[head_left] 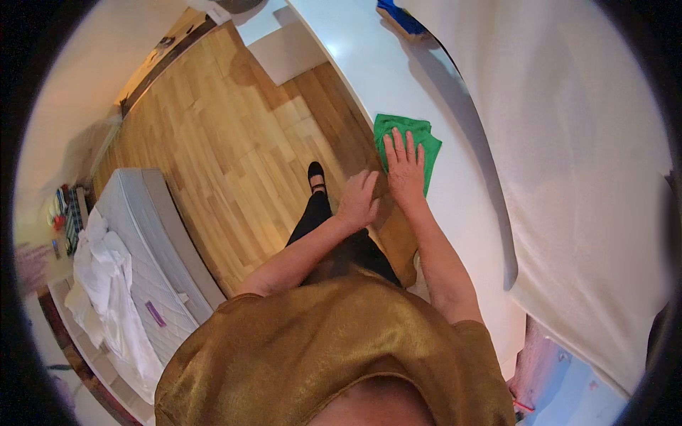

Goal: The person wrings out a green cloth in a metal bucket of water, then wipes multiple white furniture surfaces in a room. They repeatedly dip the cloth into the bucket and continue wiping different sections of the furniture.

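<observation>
My right hand [406,170] lies flat on a folded green cloth [432,146], fingers pointing away from me and slightly apart. Its thumb is hidden. Beneath the cloth is a long white tabletop [453,223], and the cloth's left side reaches the front edge. My left hand [358,201] hovers beside that edge, left of the right hand. Its fingers are loosely bent, and I see nothing in them.
Behind the tabletop hangs a pale curtain [565,160]. A blue object [400,18] rests at the far end. White furniture [290,48] stands on the wood floor [213,133]. To my left is a mattress [154,255] with rumpled white bedding [109,277].
</observation>
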A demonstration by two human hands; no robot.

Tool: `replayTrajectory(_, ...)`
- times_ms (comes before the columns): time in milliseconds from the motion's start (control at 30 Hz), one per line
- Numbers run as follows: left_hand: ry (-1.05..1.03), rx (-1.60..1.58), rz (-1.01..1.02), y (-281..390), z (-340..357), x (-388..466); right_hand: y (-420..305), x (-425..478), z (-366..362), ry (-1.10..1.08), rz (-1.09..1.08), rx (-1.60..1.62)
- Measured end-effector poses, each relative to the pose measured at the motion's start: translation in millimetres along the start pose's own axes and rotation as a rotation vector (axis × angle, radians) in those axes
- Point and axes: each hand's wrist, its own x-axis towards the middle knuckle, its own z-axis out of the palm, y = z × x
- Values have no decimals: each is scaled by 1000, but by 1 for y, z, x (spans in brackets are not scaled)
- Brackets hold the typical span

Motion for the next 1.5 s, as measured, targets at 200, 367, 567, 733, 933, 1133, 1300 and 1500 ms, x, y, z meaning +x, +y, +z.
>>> replayTrajectory(200, 59, -305, -129, -11, 1, 17, 7, -13, -12, -125, -26, 40)
replayTrajectory(367, -211, -458, -282, -1, -30, 29, 8, -22, -20, -163, 14, -6)
replayTrajectory(567, 1, -442, -210, -23, -25, 45, -4, 58, 2, -94, 24, 40)
replayTrajectory(733, 124, -489, -235, -33, -47, 69, -1, 108, 9, -90, -27, 141)
replayTrajectory(933, 77, -200, -48, 2, -50, 70, 21, 54, -2, -108, 90, 98)
replayTrajectory(1133, -44, 28, 368, 65, -19, 46, 54, -70, -35, -52, 336, -3)
replayTrajectory(1300, -199, 59, 497, 81, 19, 18, 52, -164, -58, 0, 592, -67)
replayTrajectory(1500, -233, 102, 505, 73, 22, 22, 53, -158, -48, 0, 565, -38)
